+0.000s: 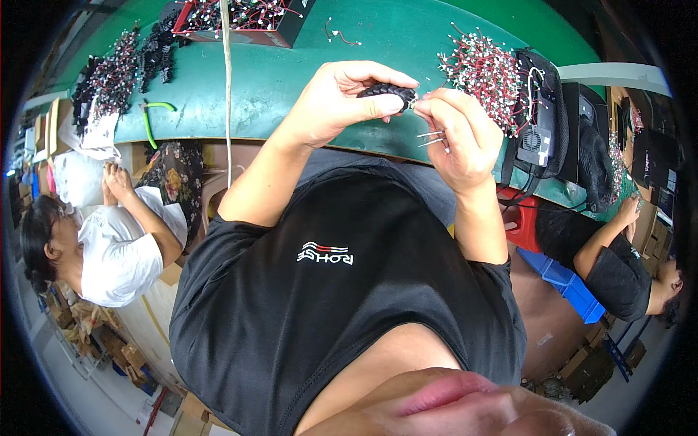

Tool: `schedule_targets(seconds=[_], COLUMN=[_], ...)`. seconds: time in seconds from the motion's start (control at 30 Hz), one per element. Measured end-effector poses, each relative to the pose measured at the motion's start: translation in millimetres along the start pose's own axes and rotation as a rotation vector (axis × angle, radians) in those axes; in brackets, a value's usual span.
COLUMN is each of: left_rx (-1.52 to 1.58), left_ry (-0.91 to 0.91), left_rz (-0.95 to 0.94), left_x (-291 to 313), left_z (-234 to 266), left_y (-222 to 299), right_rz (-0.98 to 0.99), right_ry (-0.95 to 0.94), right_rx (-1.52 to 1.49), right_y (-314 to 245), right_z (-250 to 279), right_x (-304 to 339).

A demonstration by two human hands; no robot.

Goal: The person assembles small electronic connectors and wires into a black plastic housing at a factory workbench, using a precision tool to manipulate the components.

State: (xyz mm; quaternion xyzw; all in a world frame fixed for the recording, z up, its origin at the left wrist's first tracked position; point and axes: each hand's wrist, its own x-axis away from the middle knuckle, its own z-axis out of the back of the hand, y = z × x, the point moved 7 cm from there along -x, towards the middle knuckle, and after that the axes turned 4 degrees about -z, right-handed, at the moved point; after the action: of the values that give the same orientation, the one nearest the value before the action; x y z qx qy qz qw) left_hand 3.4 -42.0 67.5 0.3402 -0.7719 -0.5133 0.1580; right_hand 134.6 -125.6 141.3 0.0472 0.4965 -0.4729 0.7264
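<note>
Both of my hands are raised over the near edge of the green table. My left hand is closed round a black, ridged, stubby piece, thumb on the near side and fingers beyond. At the right end of that piece, the fingertips of my right hand pinch a small light-coloured bit that is too small to name. Several thin whitish leads or pins stick out from under the curled fingers of the right hand. The two hands nearly touch at the fingertips.
Right of my hands lies a heap of red, black and white wired connectors, beside a black bag and a grey device. At left are green-handled pliers, a red box and black parts. People sit on both sides.
</note>
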Motion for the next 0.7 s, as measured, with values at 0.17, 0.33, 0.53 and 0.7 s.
schedule_targets(seconds=[0.17,0.33,0.53,0.7], left_rx=[-0.025,-0.079,-0.050,-0.014], left_ry=[-0.013,-0.001,0.088,0.124], left_rz=[0.012,0.023,0.030,0.057], left_x=[0.3,0.6,0.2,0.8], left_z=[-0.8,0.7,1.0,2.6], left_y=[3.2,2.2,-2.1,-6.5], right_rz=[-0.008,-0.056,0.007,0.080], right_ry=[-0.012,-0.071,-0.022,0.017], right_rx=[0.001,-0.070,0.064,0.161], right_y=[-0.2,5.0,5.1,5.4], right_z=[0.6,-5.5,-7.6,-1.8], right_x=[-1.3,-3.7,0.8,3.6])
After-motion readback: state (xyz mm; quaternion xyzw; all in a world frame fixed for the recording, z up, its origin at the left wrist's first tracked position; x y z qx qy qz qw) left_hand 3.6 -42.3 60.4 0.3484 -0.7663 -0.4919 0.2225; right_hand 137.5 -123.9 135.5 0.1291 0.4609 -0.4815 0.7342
